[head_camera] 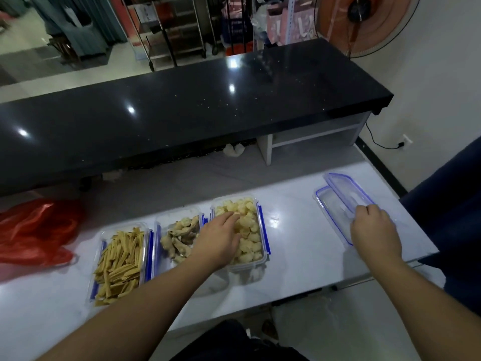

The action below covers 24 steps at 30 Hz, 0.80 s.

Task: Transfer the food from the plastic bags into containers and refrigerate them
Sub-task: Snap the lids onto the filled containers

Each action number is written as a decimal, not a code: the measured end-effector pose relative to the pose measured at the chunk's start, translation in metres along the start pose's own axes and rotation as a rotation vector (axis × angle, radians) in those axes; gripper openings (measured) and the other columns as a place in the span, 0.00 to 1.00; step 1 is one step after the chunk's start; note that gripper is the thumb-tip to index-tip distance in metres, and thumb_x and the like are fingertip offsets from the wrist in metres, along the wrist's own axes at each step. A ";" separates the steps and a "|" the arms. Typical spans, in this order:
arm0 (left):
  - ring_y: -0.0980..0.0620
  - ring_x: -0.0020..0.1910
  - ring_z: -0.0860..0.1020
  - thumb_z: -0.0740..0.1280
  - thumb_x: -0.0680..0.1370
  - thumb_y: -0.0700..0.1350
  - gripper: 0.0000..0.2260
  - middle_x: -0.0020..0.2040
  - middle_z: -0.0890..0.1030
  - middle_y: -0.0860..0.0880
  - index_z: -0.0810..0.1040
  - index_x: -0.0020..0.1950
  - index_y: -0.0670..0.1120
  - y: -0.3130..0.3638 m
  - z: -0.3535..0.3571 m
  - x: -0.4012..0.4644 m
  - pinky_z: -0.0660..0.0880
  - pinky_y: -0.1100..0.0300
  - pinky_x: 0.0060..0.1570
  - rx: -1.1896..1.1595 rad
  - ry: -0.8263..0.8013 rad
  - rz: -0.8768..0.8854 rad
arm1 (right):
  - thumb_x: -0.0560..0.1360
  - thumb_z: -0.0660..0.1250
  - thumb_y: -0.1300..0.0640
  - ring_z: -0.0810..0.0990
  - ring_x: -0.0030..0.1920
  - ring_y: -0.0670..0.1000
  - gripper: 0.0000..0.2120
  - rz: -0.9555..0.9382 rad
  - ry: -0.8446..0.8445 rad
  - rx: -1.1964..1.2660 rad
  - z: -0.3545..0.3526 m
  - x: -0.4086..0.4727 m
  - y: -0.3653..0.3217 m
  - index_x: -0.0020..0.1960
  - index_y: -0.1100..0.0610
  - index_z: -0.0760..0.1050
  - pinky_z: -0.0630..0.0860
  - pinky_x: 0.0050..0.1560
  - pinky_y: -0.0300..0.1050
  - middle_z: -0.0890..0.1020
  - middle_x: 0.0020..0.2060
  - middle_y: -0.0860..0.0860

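Observation:
Three clear containers with blue clips stand in a row on the white table (299, 246). The left container (118, 264) holds yellow strips, the middle container (177, 238) holds beige chunks, and the right container (250, 230) holds pale puffy pieces. My left hand (221, 238) lies flat on the right container's food, fingers together. My right hand (374, 227) rests on two stacked clear lids (343, 196) with blue rims, fingers curled over the top lid's near end.
A crumpled red plastic bag (33, 230) lies at the table's left end. Beyond the table runs a long black counter (182, 113). A dark blue seat (447, 212) stands at the right, and an orange fan (364, 22) against the wall.

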<state>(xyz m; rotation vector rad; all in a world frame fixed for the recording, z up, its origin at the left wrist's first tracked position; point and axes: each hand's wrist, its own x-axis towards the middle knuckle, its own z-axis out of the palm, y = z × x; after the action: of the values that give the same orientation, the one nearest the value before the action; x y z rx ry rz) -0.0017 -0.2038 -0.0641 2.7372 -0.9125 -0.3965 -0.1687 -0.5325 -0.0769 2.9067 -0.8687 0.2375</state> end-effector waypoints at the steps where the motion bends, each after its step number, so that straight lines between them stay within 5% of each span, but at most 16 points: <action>1: 0.49 0.77 0.67 0.61 0.83 0.54 0.25 0.79 0.69 0.50 0.66 0.80 0.50 -0.004 -0.002 -0.001 0.66 0.48 0.76 -0.017 0.021 -0.035 | 0.66 0.72 0.75 0.76 0.35 0.63 0.09 0.016 0.012 0.001 -0.004 0.004 0.000 0.43 0.69 0.76 0.73 0.33 0.53 0.77 0.38 0.66; 6: 0.47 0.76 0.68 0.61 0.83 0.49 0.26 0.78 0.70 0.48 0.65 0.81 0.45 -0.023 -0.010 -0.010 0.66 0.49 0.76 -0.064 0.022 -0.117 | 0.75 0.67 0.69 0.76 0.40 0.64 0.02 0.140 0.057 0.064 -0.021 0.018 -0.001 0.46 0.68 0.76 0.74 0.37 0.55 0.78 0.41 0.65; 10: 0.47 0.75 0.69 0.61 0.82 0.48 0.26 0.77 0.71 0.47 0.64 0.81 0.45 -0.029 -0.013 -0.013 0.67 0.48 0.75 -0.108 -0.031 -0.116 | 0.78 0.66 0.66 0.75 0.38 0.61 0.06 0.214 0.014 0.186 -0.023 0.016 -0.007 0.44 0.66 0.79 0.71 0.36 0.50 0.76 0.38 0.61; 18: 0.47 0.77 0.67 0.62 0.82 0.46 0.27 0.79 0.69 0.45 0.63 0.82 0.43 -0.032 -0.028 -0.013 0.64 0.53 0.76 -0.196 -0.094 -0.105 | 0.78 0.67 0.61 0.75 0.40 0.59 0.03 0.408 -0.277 0.289 -0.009 -0.004 -0.027 0.46 0.56 0.78 0.71 0.38 0.46 0.78 0.37 0.54; 24: 0.47 0.76 0.68 0.63 0.82 0.45 0.28 0.78 0.69 0.45 0.63 0.81 0.42 -0.027 -0.032 -0.014 0.66 0.54 0.73 -0.283 -0.143 -0.167 | 0.78 0.65 0.64 0.76 0.41 0.60 0.03 0.407 -0.253 0.217 0.020 -0.011 -0.038 0.47 0.60 0.76 0.72 0.38 0.48 0.77 0.38 0.57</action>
<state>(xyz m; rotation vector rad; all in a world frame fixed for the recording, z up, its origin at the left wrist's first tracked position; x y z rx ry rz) 0.0125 -0.1702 -0.0399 2.5543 -0.6055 -0.7029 -0.1545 -0.4975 -0.1000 2.9652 -1.5681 -0.0123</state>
